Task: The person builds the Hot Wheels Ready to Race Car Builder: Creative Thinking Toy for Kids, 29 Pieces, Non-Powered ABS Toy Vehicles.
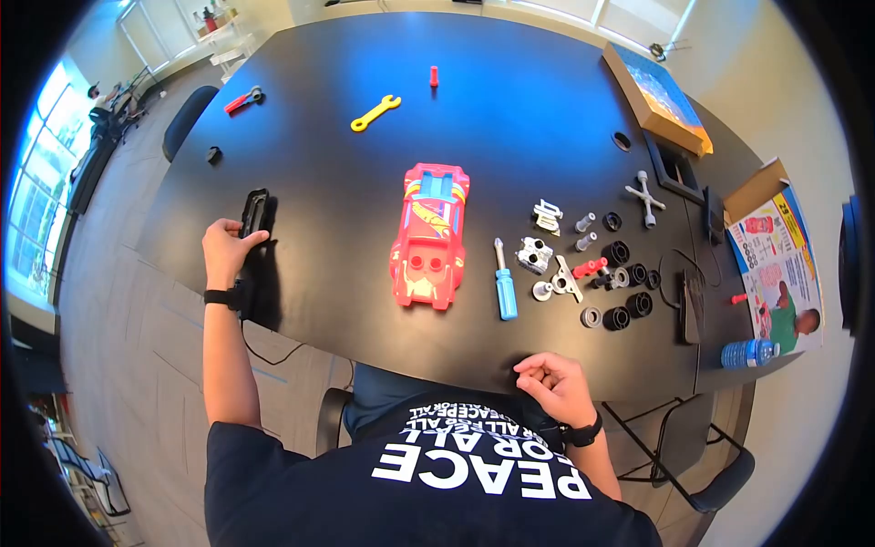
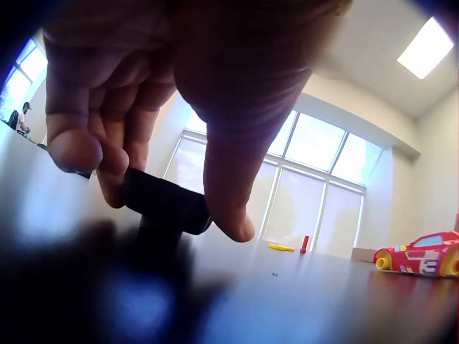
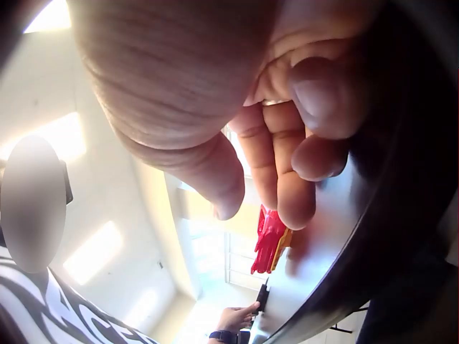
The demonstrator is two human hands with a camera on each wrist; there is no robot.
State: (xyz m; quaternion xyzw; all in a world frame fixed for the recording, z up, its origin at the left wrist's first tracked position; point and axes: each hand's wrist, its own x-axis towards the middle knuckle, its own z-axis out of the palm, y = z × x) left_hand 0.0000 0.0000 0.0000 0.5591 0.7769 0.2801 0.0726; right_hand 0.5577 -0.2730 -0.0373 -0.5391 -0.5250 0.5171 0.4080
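Observation:
At the left of the table, my left hand (image 1: pixel 226 252) pinches a long black plastic part (image 1: pixel 258 213) with a raised rim. The left wrist view shows thumb and fingers on opposite sides of this black part (image 2: pixel 168 202), close over the tabletop. By the front edge, my right hand (image 1: pixel 556 387) hangs loosely curled and holds nothing. A red toy car body (image 1: pixel 427 264) with blue windows lies mid-table between the hands. Nearest the right hand is a blue-handled toy screwdriver (image 1: pixel 506 294), beside a grey engine-like block (image 1: pixel 534 255).
Several black wheels (image 1: pixel 640 304) and small parts lie right of the car. Farther off are a yellow wrench (image 1: pixel 375 113), a red peg (image 1: pixel 434 77), a red-handled tool (image 1: pixel 243 99) and a grey cross wrench (image 1: pixel 646 199). Boxes (image 1: pixel 652 100) and a water bottle (image 1: pixel 749 353) stand at the right.

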